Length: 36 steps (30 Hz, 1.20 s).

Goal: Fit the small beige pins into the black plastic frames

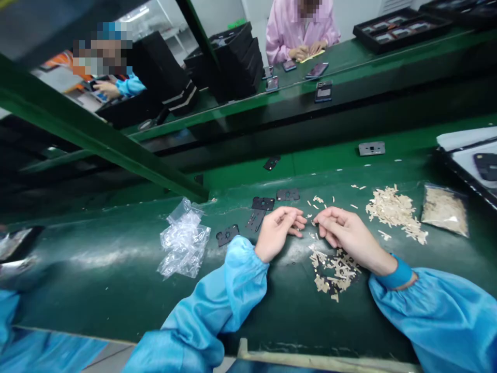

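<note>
My left hand (pixel 281 230) hovers over the green bench with its fingers loosely bent and apart, and I see nothing held in it. Close beside it, my right hand (pixel 345 233) has thumb and fingertips pinched together; whatever is between them is too small to make out. Scattered small beige strips (pixel 317 199) lie just beyond the fingertips. Under my right hand is a pile of beige and dark flat pieces (pixel 330 272). Several black phone-part plates (pixel 263 203) lie to the left of my left hand.
A larger heap of beige pieces (pixel 392 210) and a filled clear bag (pixel 444 210) sit at the right. Crumpled clear plastic bags (pixel 184 238) lie left. A green post (pixel 155 173) slants across the left side. Behind a raised ledge, a person in pink (pixel 303 31) works near several phones.
</note>
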Motion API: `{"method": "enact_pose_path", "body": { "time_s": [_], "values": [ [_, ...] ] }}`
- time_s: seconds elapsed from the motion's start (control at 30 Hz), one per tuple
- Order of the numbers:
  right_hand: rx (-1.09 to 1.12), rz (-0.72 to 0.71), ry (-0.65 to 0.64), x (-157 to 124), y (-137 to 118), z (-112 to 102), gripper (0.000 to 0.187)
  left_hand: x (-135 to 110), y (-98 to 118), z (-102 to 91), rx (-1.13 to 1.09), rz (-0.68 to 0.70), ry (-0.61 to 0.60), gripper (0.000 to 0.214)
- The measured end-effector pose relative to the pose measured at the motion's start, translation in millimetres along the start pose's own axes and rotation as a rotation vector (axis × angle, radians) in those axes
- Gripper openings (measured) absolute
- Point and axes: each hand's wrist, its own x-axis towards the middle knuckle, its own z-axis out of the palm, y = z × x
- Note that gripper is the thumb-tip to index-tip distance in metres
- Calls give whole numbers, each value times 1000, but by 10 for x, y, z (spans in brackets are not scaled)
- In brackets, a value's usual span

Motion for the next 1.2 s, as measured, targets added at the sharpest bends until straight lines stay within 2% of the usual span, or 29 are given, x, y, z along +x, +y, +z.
{"method": "enact_pose_path", "body": {
  "time_s": [0.07, 0.13, 0.17, 0.23, 0.33, 0.4, 0.47, 0.57, 0.67, 0.77, 0.87, 0.93, 1.03, 1.2],
  "values": [
    [14, -1, -11, 7, -5, -14, 33, 261, 131, -126, 145, 59, -27, 39],
    [28, 0, -19, 11, -5, -24, 31, 630, 270, -283, 348, 169, -35, 32],
    [39, 1, -23, 13, -2, -27, 30, 832, 330, -364, 495, 239, 14, 28],
    [72, 7, -29, 17, 2, -33, 29, 1214, 412, -504, 756, 328, 204, 25],
    [150, 23, -34, 18, -14, -59, 27, 1619, 444, -630, 823, 314, 295, 27],
    [199, 15, -18, 15, -47, -100, 25, 1755, 448, -671, 830, 309, 304, 24],
    [204, -28, 25, 13, -87, -159, 24, 1792, 470, -700, 825, 307, 325, 24],
    [98, -94, 116, 20, -142, -257, 21, 1642, 508, -709, 781, 286, 322, 16],
    [-101, -73, 115, 24, -169, -322, 19, 1203, 440, -588, 671, 277, 221, 16],
    [-342, -61, -80, 10, -159, -327, 18, 620, 232, -343, 365, 217, 57, 25],
    [-632, -173, -274, -21, -132, -287, 14, 219, -2, -130, 138, 163, 45, 33],
    [-780, -268, -316, -45, -119, -248, 11, 136, -105, -65, 50, 176, 85, 34],
    [-886, -343, -332, -85, -108, -177, 12, 177, -166, -70, -10, 215, 135, 35],
    [-1009, -299, -303, -154, -77, -95, 11, 222, -156, -106, -85, 264, 91, 35]
  ]
}}
